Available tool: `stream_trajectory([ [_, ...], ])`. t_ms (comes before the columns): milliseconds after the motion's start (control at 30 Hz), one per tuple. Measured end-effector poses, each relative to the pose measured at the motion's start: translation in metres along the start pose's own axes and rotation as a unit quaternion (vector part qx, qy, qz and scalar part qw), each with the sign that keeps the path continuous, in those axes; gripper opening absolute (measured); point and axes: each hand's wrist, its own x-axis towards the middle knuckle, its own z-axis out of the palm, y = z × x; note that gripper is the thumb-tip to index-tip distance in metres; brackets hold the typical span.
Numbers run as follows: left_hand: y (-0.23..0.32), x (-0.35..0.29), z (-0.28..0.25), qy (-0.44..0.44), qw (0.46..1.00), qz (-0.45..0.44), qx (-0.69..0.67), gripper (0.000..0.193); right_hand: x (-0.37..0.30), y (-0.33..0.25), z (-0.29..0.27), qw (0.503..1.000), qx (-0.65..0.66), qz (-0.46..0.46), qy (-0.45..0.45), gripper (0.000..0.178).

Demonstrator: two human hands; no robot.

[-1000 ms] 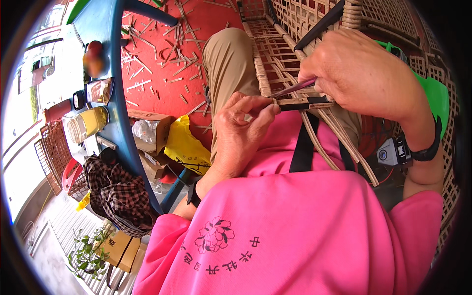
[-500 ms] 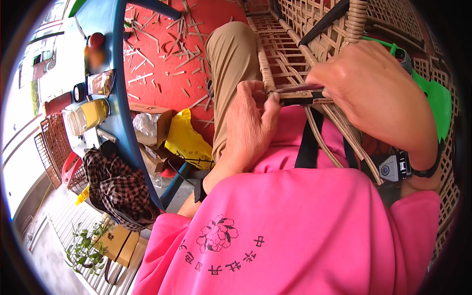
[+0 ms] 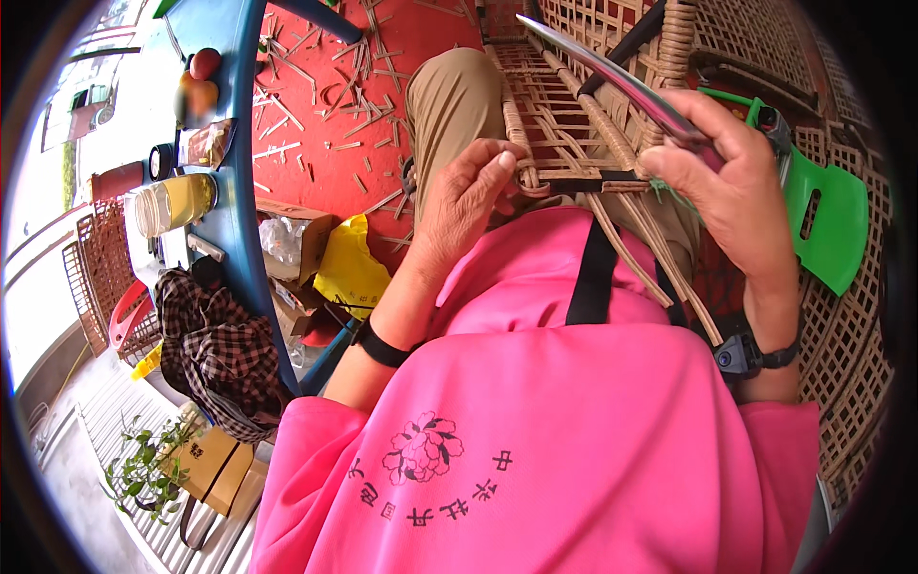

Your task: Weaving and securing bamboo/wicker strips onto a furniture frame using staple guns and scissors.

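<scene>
My right hand (image 3: pixel 727 177) is closed round the dark reddish handle of a knife (image 3: pixel 617 81), whose long pointed silver blade slants up over the woven frame. Beside the near corner of that wicker frame (image 3: pixel 521 143), my left hand (image 3: pixel 467 191) is curled with thumb against fingers; what it grips, if anything, is hidden. Flat strips of cane cross the frame's open weave, and several loose cane strips (image 3: pixel 660 253) hang from its near bar over my lap. Green threads (image 3: pixel 674 191) show under the right hand.
A blue table (image 3: pixel 251 115) at left bears a jar (image 3: pixel 177 203) of yellow liquid and round fruit. Below it are a yellow bag (image 3: pixel 352 273) and a checked cloth (image 3: pixel 220 354). Cane scraps (image 3: pixel 359 115) litter the red floor. A green plastic piece (image 3: pixel 822 215) and woven panels stand at right.
The knife has come away from the frame's corner and is now raised, its blade pointing up and left. My right hand has turned and moved slightly; my left hand has shifted left.
</scene>
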Motion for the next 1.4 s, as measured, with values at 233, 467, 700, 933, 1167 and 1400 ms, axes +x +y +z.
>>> stream_trajectory([
  [233, -0.017, -0.002, -0.013, 0.001, 0.848, 0.326, 0.419, 0.062, -0.004, 0.031, 0.032, 0.998, -0.010, 0.056, -0.031, 0.032],
  [467, -0.030, 0.030, -0.003, 0.068, 0.791, 0.390, 0.467, 0.049, 0.002, 0.035, 0.064, 0.997, -0.043, 0.046, -0.039, 0.046],
  [700, -0.034, 0.033, -0.014, 0.065, 0.783, 0.436, 0.439, 0.049, 0.010, 0.032, 0.070, 0.994, -0.083, 0.037, -0.066, 0.048],
  [933, -0.032, 0.001, 0.004, 0.040, 0.995, 0.009, -0.093, 0.031, 0.014, 0.032, 0.073, 0.992, -0.058, 0.068, -0.085, 0.048],
  [1167, -0.009, 0.014, -0.018, -0.107, 0.880, -0.233, -0.401, 0.037, 0.014, 0.034, 0.074, 0.991, -0.055, 0.069, -0.100, 0.043],
  [1400, -0.011, 0.015, -0.011, -0.111, 0.918, -0.271, -0.268, 0.026, 0.018, 0.043, 0.076, 0.991, 0.018, 0.109, -0.080, 0.033],
])
